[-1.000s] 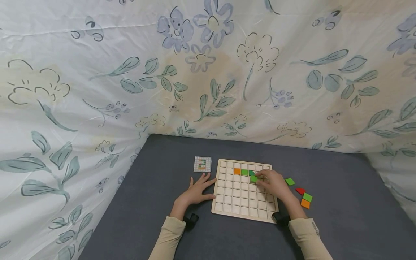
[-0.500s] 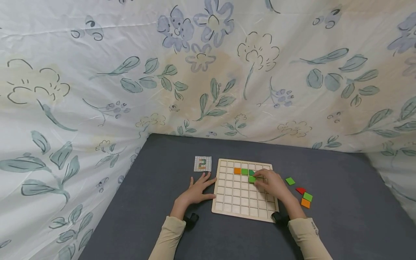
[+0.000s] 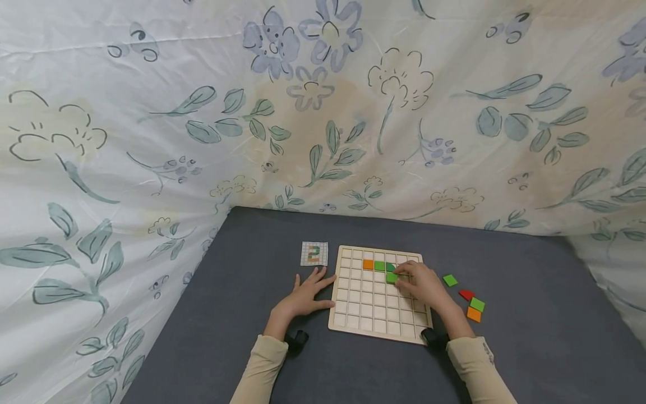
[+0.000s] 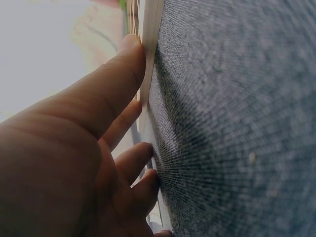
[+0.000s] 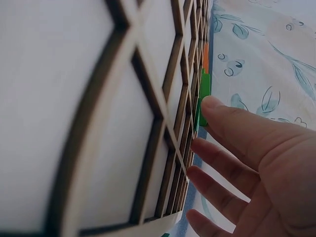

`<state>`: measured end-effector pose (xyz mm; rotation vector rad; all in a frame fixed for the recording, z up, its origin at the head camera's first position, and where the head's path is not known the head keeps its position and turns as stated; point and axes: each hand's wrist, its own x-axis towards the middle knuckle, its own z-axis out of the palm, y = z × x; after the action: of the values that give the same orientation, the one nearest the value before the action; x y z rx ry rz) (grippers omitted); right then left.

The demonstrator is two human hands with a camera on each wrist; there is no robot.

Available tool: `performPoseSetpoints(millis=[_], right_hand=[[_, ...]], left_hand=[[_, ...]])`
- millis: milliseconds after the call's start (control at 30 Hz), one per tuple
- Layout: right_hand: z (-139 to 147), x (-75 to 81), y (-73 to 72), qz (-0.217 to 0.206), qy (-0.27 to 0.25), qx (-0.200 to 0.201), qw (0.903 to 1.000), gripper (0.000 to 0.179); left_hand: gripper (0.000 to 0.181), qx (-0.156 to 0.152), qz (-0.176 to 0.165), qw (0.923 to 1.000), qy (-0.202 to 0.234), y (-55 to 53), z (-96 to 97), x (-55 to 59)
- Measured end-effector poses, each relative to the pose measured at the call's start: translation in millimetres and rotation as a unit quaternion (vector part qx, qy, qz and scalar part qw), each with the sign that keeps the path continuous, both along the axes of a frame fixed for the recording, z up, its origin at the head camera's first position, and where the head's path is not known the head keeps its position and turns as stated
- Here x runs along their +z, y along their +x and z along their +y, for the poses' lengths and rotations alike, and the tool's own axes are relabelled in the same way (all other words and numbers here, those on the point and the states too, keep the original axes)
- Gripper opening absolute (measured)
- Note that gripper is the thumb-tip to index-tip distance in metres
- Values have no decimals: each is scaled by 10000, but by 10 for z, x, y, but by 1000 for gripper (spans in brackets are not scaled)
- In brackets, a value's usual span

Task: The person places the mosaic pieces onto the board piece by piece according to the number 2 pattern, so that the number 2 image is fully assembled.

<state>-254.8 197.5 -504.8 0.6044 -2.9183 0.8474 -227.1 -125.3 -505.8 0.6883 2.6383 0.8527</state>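
I have a square pale-wood grid board [image 3: 366, 311] on a dark grey table [image 3: 535, 336]. Square printed card [image 3: 314, 253] left of it, behind left hand [image 3: 304, 297]. Second row from rear, left to right: square orange tile [image 3: 368, 264], square green tile [image 3: 379, 266], dark-green tile [image 3: 390, 267]. Square light-green tile [image 3: 391, 278] before the last, at right hand [image 3: 423, 285]. Loose red tile [image 3: 466, 294] right of board.

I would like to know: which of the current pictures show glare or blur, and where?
Left wrist: the upper left is washed out nearly white, and the left hand before it looks dark; right wrist: the nearest bars of the board look soft and bowed; head: light is fairly even over the gray tabletop, with no strong glare.
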Motion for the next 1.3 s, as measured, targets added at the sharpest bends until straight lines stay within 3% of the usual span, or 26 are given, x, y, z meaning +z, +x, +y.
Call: performPoseSetpoints(millis=[600, 1300], right_hand=[[0, -43, -40, 186, 151, -15, 9997, 25], [-5, -18, 61, 161, -72, 22, 9998, 25]], left_hand=[[67, 23, -10, 10000, -30, -14, 6, -14], [68, -82, 1, 9999, -67, 4, -27, -21]])
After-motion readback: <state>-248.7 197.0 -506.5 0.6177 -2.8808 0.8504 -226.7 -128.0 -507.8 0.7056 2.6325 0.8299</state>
